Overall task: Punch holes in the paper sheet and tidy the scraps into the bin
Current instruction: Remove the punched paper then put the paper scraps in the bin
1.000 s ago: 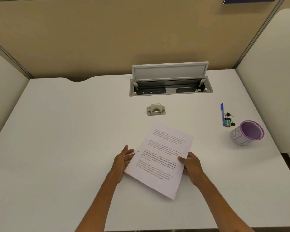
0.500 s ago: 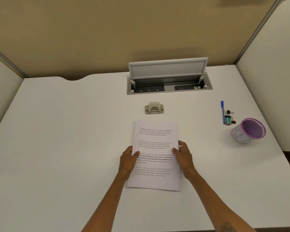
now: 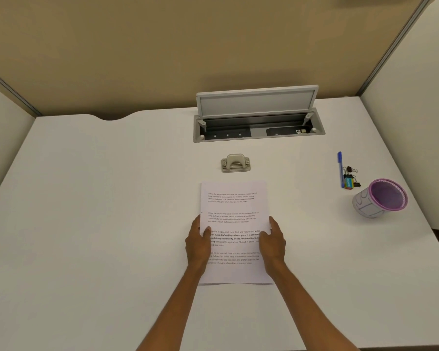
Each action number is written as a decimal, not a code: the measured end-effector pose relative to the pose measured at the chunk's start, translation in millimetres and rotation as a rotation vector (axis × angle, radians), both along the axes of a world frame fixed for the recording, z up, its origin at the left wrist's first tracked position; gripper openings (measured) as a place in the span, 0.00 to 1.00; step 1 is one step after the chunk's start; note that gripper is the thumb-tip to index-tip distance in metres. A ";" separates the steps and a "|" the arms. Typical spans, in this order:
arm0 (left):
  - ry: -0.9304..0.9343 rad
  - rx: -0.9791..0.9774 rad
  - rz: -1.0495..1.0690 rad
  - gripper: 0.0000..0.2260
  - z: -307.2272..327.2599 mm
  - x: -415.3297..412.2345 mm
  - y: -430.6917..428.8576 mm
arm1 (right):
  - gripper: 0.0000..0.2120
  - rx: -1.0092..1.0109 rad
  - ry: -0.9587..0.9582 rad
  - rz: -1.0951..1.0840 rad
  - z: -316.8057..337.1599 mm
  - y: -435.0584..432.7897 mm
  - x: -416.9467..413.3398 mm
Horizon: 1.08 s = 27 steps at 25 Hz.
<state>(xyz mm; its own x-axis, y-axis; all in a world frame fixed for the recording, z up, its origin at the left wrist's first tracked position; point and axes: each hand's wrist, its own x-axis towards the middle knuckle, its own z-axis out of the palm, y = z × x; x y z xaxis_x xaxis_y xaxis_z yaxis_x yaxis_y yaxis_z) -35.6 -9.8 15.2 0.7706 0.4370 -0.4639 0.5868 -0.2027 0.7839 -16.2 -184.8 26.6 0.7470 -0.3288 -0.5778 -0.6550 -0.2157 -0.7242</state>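
Note:
A white paper sheet [image 3: 235,219] with printed paragraphs lies squared to me on the white desk [image 3: 99,211]. My left hand [image 3: 198,243] grips its left edge, thumb on top. My right hand [image 3: 273,243] grips its right edge the same way. A small beige hole punch [image 3: 235,163] stands a short way beyond the sheet's top edge, untouched. A small bin [image 3: 379,198] with a purple mesh rim stands at the right of the desk, tilted toward me.
An open grey cable hatch [image 3: 257,122] is set into the desk behind the punch. A blue pen [image 3: 340,168] and binder clips [image 3: 351,177] lie just left of the bin. Partition walls enclose the desk on three sides.
The sheet was rotated from a slant to straight in front of me. Both hands have shifted to hold its side edges and slid it slightly toward the punch.

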 end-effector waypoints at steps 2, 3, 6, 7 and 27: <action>-0.002 0.008 -0.010 0.22 -1.1 1.3 0.6 | 0.25 -0.061 0.005 -0.004 -0.1 0.1 0.6; -0.002 0.004 -0.006 0.21 -1.8 1.7 1.5 | 0.23 -0.107 0.013 0.004 -0.1 -0.3 2.2; 0.020 -0.040 0.042 0.18 -3.5 1.5 5.4 | 0.15 -0.131 0.009 -0.011 -1.4 -2.1 9.3; 0.031 -0.056 0.062 0.15 -3.8 1.3 7.1 | 0.11 -0.090 0.002 -0.028 -2.9 -2.9 10.6; -0.467 -0.333 0.043 0.09 72.8 18.1 44.3 | 0.07 0.336 -0.536 0.149 65.0 -2.8 20.0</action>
<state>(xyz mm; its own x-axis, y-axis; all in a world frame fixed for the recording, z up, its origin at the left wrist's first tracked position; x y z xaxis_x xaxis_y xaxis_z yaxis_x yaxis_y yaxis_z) -17.5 34.6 87.9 0.9116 0.3612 -0.1963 0.1649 0.1160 0.9795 3.7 -187.6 91.7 0.9841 -0.0656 -0.1653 -0.1644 0.0192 -0.9862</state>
